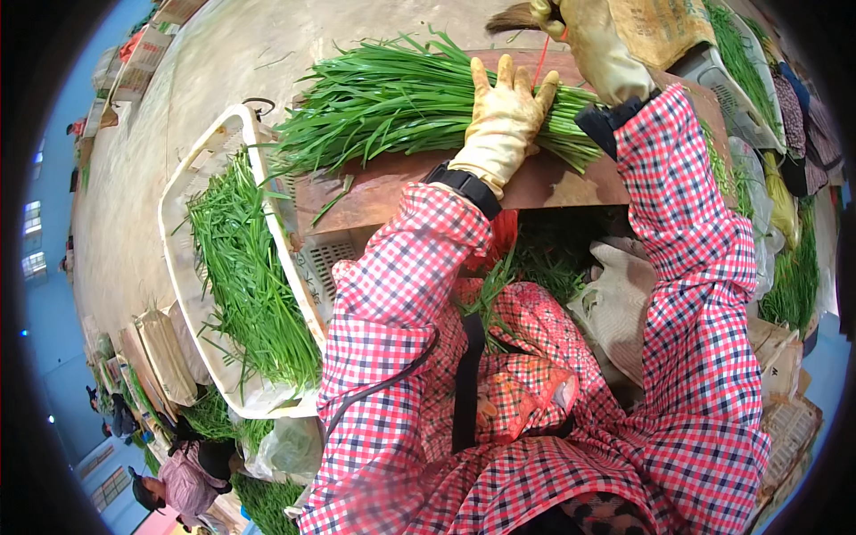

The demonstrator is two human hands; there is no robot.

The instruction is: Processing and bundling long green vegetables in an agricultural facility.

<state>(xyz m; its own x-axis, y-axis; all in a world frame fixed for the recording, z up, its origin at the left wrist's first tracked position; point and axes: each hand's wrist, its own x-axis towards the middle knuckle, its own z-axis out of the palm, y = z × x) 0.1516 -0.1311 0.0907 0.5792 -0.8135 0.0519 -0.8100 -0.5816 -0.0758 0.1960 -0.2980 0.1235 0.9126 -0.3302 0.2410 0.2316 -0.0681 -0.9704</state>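
A large bundle of long green leafy stalks, seemingly garlic chives (381,110), lies across a reddish-brown wooden board (568,187), leaves to the left and pale stems to the right. My left hand (505,127), in a yellowed rubber glove, presses flat on the bundle with its fingers spread. A red string (540,63) runs up from the bundle beside those fingertips. Above the board's far edge is my right hand (568,27), also gloved, its fingers curled at the string's upper end. Dark brown bristles (513,19) stick out to the left of it; what they belong to is partly hidden.
A white plastic crate (177,267) of loose green leaves stands left of the board. Another white crate (739,110), partly under a tan woven sack (659,30), stands at the upper right. A co-worker (190,481) is at the lower left, another person (802,127) at the right.
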